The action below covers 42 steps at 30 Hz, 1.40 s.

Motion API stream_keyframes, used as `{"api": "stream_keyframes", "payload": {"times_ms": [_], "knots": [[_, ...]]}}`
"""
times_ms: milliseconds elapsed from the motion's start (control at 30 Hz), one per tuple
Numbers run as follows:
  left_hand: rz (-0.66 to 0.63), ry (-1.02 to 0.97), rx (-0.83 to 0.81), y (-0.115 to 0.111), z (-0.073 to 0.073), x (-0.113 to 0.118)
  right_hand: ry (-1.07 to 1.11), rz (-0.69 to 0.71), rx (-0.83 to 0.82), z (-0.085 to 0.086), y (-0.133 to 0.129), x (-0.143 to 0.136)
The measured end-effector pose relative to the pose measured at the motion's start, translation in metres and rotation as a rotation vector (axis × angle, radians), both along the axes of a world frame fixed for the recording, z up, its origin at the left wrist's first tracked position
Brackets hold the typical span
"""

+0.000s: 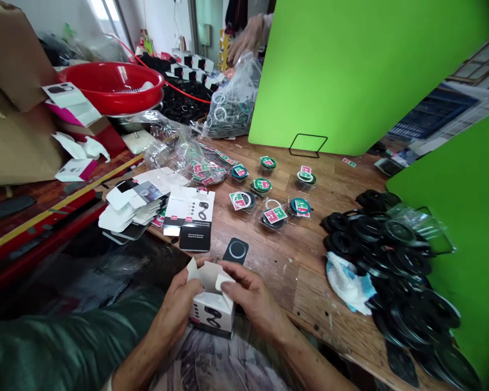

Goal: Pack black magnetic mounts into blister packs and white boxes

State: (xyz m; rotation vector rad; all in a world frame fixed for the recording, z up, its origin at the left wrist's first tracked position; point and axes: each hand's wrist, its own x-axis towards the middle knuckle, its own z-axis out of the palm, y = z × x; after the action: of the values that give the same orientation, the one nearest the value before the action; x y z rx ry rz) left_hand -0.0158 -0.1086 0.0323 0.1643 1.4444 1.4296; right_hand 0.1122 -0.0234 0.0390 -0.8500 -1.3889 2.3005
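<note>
Between my two hands is a small white and black cardboard box (212, 314), its top flaps raised and its inside visible from above. My left hand (182, 298) grips the box's left side, thumb at the top edge. On the right, my right hand (246, 290) pinches a white flap with its thumb and fingers. Just beyond the box lies a black rectangular pad with a pale ring (236, 251). Flat printed boxes (195, 234) rest ahead of my left hand, beside a stack of folded cartons (134, 205).
Several clear packs with rings and red-green cards (274, 216) stand mid-table. Black round parts (391, 260) and a crumpled cloth (348, 285) lie right. A red basin (110, 81), a bag of rings (232, 106) and green boards (330, 70) stand behind. Another person's hand (246, 41) shows above the bag.
</note>
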Motion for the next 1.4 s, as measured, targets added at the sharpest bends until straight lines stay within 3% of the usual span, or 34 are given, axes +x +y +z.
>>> {"api": "stream_keyframes", "payload": {"times_ms": [100, 200, 300, 367, 467, 533, 700, 800, 867, 967, 1033, 1100, 1167, 1233, 1300, 1400], "knots": [[-0.059, -0.136, 0.039, 0.002, 0.005, 0.004, -0.031, -0.014, 0.034, -0.002, -0.005, 0.0], [-0.036, -0.29, 0.073, 0.005, 0.011, 0.004, -0.09, -0.15, 0.044, -0.008, -0.01, -0.003], [-0.09, -0.268, 0.022, 0.007, 0.012, 0.004, -0.079, -0.21, 0.171, -0.012, -0.009, -0.004], [-0.145, -0.175, -0.011, 0.007, 0.008, 0.005, -0.068, -0.131, 0.342, -0.01, -0.005, -0.001], [-0.154, -0.07, -0.038, 0.006, 0.003, 0.007, -0.001, 0.154, 0.656, -0.001, 0.006, 0.008], [-0.147, -0.088, -0.03, 0.005, 0.002, 0.007, 0.01, 0.275, 0.752, 0.005, 0.012, 0.013], [-0.148, -0.149, 0.046, 0.001, -0.001, 0.007, -0.15, 0.187, 0.651, -0.002, 0.014, 0.01], [-0.238, -0.06, 0.084, -0.002, -0.006, 0.008, -0.209, 0.243, 0.68, -0.008, 0.017, 0.006], [-0.275, 0.011, 0.089, -0.001, -0.006, 0.008, -0.171, 0.323, 0.612, -0.003, 0.023, 0.008], [-0.154, 0.11, 0.019, 0.008, 0.004, 0.0, -0.096, 0.304, 0.587, 0.011, 0.034, 0.015], [-0.031, 0.102, -0.02, 0.019, 0.016, -0.01, -0.118, 0.176, 0.864, 0.019, 0.038, 0.022], [0.016, -0.022, -0.049, 0.034, 0.027, -0.023, -0.122, 0.149, 1.245, 0.019, 0.039, 0.027], [-0.049, -0.188, -0.096, 0.047, 0.036, -0.033, -0.026, 0.263, 1.529, 0.014, 0.039, 0.029], [-0.141, -0.216, -0.089, 0.056, 0.039, -0.038, 0.044, 0.295, 1.631, 0.006, 0.039, 0.027], [-0.162, -0.106, 0.01, 0.057, 0.038, -0.035, -0.048, 0.08, 1.511, -0.001, 0.039, 0.022], [-0.157, 0.222, 0.139, 0.047, 0.029, -0.021, -0.312, -0.322, 1.004, -0.008, 0.031, 0.008]]}}
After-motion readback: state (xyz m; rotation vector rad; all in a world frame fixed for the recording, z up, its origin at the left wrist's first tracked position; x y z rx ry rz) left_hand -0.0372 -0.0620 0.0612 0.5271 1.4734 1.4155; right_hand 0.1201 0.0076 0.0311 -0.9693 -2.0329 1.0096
